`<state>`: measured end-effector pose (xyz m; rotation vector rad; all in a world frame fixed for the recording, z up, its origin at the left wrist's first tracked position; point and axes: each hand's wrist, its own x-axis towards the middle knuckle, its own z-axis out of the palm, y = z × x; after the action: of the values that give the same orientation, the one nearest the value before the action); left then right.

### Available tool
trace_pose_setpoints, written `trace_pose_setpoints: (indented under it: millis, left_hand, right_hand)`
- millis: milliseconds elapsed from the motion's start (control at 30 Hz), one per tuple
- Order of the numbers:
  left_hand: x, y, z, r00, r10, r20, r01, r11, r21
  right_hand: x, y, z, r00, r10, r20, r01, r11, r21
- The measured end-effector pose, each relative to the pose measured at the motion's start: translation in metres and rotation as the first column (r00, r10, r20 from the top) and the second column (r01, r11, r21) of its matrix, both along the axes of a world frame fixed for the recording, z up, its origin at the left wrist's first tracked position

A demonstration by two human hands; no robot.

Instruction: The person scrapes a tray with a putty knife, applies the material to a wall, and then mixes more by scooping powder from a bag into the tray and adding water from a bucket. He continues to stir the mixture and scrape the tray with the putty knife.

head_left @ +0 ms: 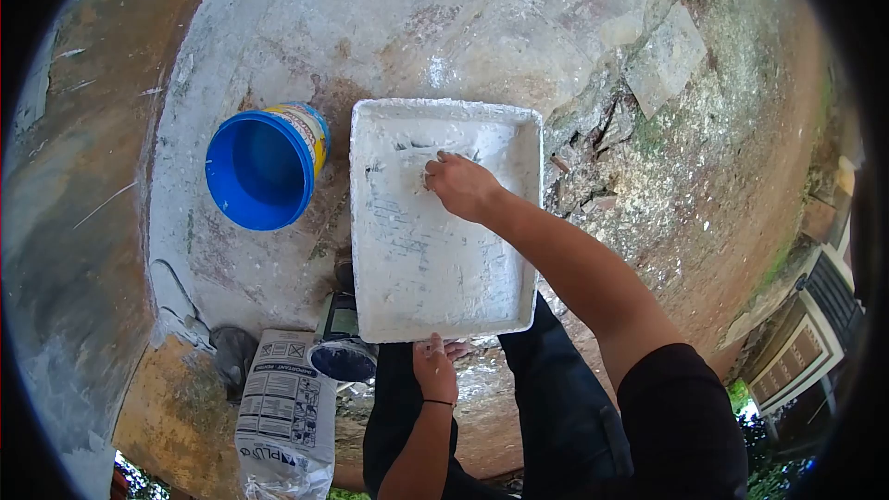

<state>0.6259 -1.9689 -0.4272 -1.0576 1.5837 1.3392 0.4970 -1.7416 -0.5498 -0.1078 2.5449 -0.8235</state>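
A shallow rectangular tray (421, 287) with raised sides, coated in white residue, lies in front of me. My left hand (435, 366) grips its near edge, the thumb at the rim and some fingers under it. Inside the tray, toward the far side, my right hand (460, 187) is closed with its fingertips curled down by the white floor of the tray. Whatever these fingers may hold is hidden. Grey streaks and patches show through the white coating around that hand.
Left of the tray stands a blue bucket (259, 171) with a coloured label. Nearer me are a printed white bag (285, 407) and a small dark-topped container (343, 360). Broken concrete (607, 130) and a flat slab (667, 60) lie to the right. A framed panel (796, 343) is at far right.
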Motion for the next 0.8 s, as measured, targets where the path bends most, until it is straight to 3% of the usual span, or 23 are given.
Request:
trace_pose_setpoints:
  millis: [133,200,233,300,567,800]
  left_hand:
    - [0.0,0.002,-0.001,0.999,0.036,-0.018,-0.036,0.999,0.015]
    - [0.0,0.004,0.0,1.0,0.022,0.011,-0.022,0.999,-0.044]
    - [0.0,0.005,0.0,1.0,0.027,0.008,-0.026,0.999,-0.044]
    - [-0.001,0.005,0.0,0.999,0.029,0.021,-0.028,0.999,-0.042]
    - [-0.004,0.012,0.008,1.0,-0.019,-0.016,0.018,0.999,-0.043]
    - [-0.003,0.011,0.005,1.0,0.0,0.005,0.0,0.999,-0.049]
  right_hand:
    - [0.01,0.018,0.014,0.997,0.017,0.08,-0.014,0.999,-0.04]
    - [0.018,0.027,0.021,0.991,-0.13,-0.017,0.13,0.992,-0.003]
    - [0.018,0.026,0.021,0.992,-0.125,-0.019,0.125,0.992,-0.003]
    - [0.018,0.024,0.021,0.941,-0.268,-0.205,0.287,0.955,0.07]
    - [0.016,0.006,-0.012,0.963,-0.27,0.013,0.27,0.963,0.024]
    - [0.032,0.018,0.023,0.976,-0.212,0.049,0.216,0.973,-0.085]
